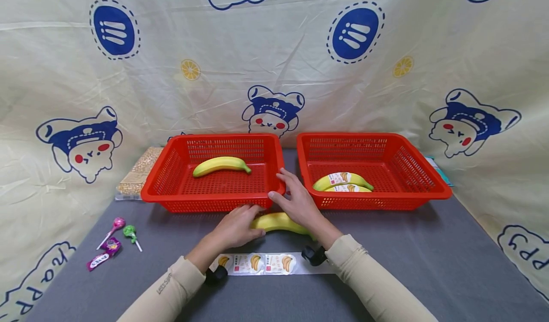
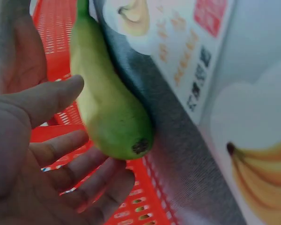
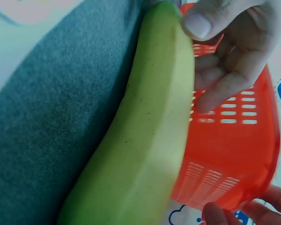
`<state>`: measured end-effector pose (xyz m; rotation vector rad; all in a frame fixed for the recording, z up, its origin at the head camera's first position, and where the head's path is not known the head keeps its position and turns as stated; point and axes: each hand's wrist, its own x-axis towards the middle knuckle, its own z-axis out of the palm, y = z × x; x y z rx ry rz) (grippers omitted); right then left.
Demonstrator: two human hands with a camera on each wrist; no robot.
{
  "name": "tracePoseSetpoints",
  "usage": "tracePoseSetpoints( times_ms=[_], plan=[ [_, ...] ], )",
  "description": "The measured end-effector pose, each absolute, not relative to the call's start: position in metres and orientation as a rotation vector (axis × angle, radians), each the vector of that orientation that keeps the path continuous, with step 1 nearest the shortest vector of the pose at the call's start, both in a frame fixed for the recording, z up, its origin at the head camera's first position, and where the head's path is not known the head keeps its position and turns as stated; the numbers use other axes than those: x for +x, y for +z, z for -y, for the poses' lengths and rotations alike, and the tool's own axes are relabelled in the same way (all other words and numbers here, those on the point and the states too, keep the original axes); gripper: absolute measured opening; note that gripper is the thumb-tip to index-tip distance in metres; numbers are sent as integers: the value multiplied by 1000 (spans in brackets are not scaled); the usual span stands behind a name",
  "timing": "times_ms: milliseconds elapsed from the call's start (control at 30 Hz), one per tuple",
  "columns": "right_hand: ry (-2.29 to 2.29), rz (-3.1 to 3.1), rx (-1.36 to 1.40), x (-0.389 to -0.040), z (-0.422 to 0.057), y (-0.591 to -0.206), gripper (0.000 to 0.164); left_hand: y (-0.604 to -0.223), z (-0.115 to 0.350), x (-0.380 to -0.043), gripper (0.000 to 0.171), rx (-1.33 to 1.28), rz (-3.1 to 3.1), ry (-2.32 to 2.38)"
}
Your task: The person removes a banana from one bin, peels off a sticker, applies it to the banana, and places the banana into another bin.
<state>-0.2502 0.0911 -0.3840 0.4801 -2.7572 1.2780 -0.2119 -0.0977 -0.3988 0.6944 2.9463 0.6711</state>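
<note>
A yellow-green banana (image 1: 280,222) lies on the grey cloth in front of two red baskets. My left hand (image 1: 236,229) is at its left end, thumb tip close against the peel and fingers loosely spread in the left wrist view. Over the banana's right part reaches my right hand (image 1: 300,205), fingers extended near the left basket's corner, holding nothing. Below both hands runs a strip of banana-print stickers (image 1: 259,264), partly hidden by the wrist cameras. The left red basket (image 1: 210,204) contains one banana (image 1: 220,165). Inside the right red basket (image 1: 386,200) are two stickered bananas (image 1: 358,180).
Two lollipops, one pink (image 1: 118,223) and one green (image 1: 129,231), lie at the left beside purple wrapped candy (image 1: 111,246). A bag of pale grains (image 1: 139,174) stands behind the left basket's side. A printed curtain (image 1: 300,41) closes off the back.
</note>
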Motion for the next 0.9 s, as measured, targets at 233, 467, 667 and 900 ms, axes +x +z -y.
tracePoseSetpoints(
  times_ms=[233,467,667,900],
  plan=[
    [1220,2751,579,-227,-102,-379,63,-391,104,-194,46,684,-3060,753],
    [1243,2688,602,-197,-116,-384,52,-393,109,-173,43,708,-3078,821],
    [1186,2774,630,-178,-124,-395,47,-400,110,-159,38,788,-3069,791],
    [1097,2844,751,-167,-131,-410,40,-410,112,-150,23,868,-3062,759]
  ],
)
